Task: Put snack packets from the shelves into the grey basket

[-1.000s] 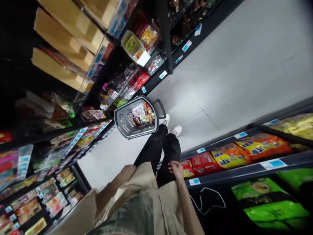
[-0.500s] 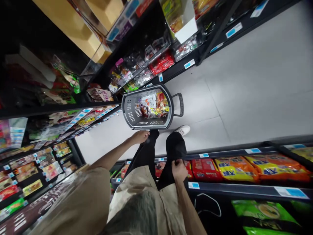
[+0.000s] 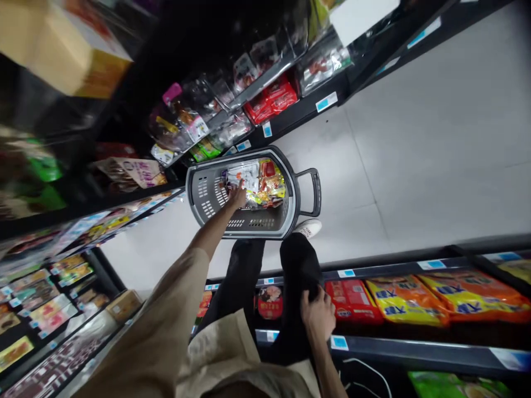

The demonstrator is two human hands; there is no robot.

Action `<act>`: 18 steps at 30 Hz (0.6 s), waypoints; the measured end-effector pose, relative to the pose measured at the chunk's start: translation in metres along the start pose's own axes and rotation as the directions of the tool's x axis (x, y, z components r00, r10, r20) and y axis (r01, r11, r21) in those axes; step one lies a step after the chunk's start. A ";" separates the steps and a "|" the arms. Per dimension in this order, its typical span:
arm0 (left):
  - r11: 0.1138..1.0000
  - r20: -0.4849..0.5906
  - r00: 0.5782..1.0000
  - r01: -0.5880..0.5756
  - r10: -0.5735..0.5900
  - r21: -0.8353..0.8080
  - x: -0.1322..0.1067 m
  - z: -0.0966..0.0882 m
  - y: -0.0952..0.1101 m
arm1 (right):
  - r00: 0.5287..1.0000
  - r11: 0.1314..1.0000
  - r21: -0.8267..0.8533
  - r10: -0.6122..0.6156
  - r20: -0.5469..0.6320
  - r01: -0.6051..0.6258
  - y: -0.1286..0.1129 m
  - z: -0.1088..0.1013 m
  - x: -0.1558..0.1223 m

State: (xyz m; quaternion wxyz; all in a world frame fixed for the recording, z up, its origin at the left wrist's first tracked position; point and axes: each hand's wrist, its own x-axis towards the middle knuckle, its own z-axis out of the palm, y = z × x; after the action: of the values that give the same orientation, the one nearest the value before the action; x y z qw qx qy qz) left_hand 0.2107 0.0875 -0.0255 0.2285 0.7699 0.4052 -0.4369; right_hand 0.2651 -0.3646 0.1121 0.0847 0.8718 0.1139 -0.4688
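Observation:
My left hand (image 3: pixel 237 197) reaches down into a grey shopping basket (image 3: pixel 194 193) on the floor. Its index finger is stretched out over a white-and-orange packet (image 3: pixel 244 174), and nothing shows in its grasp. Whether the fingertip touches the packet I cannot tell. Beside that packet in the basket lie yellow and red snack packets (image 3: pixel 271 182). The basket's handle (image 3: pixel 317 193) sticks out to the right. My right hand (image 3: pixel 319 315) rests on my right knee with its fingers apart and holds nothing.
Dark shelves of bagged food (image 3: pixel 274 102) run along the far side, close to the basket. Orange-and-yellow bags (image 3: pixel 402 298) and a red bag (image 3: pixel 352 298) fill a low shelf on my right. Grey tiled floor (image 3: pixel 435 149) stretches right. A cardboard box (image 3: pixel 123 305) stands at left.
My left hand has moved from beside the basket's near rim up and into the basket. My right hand stays on my knee, its fingers now more spread. The view has shifted closer to the basket.

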 end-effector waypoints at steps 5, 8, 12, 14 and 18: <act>0.994 -0.126 0.990 -0.076 0.066 -0.078 0.072 0.006 -0.003 | 0.999 0.997 0.081 0.018 -0.033 -0.015 0.020 0.013 0.014; 0.947 -0.242 0.957 -0.218 0.160 -0.237 0.083 0.002 -0.010 | 0.998 0.996 0.079 0.033 -0.044 -0.029 0.005 0.011 0.019; 0.947 -0.175 0.979 -0.151 0.104 -0.282 0.065 0.010 -0.022 | 0.996 0.994 0.069 0.085 -0.038 -0.082 -0.014 0.007 0.010; 0.952 -0.112 0.991 -0.102 0.072 -0.289 0.043 0.014 -0.030 | 0.991 0.990 0.060 0.128 -0.027 -0.126 -0.018 0.003 0.002; 0.938 -0.070 0.993 -0.108 0.090 -0.329 -0.029 0.000 -0.045 | 0.989 0.990 0.021 0.143 -0.037 -0.143 -0.030 -0.007 -0.013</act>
State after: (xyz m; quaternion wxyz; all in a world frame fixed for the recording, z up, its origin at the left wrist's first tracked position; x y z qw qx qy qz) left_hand 0.1656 0.1007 -0.0002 0.3657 0.7513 0.4397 -0.3293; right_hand 0.2552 -0.3356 0.1255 0.1079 0.8873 0.0483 -0.4457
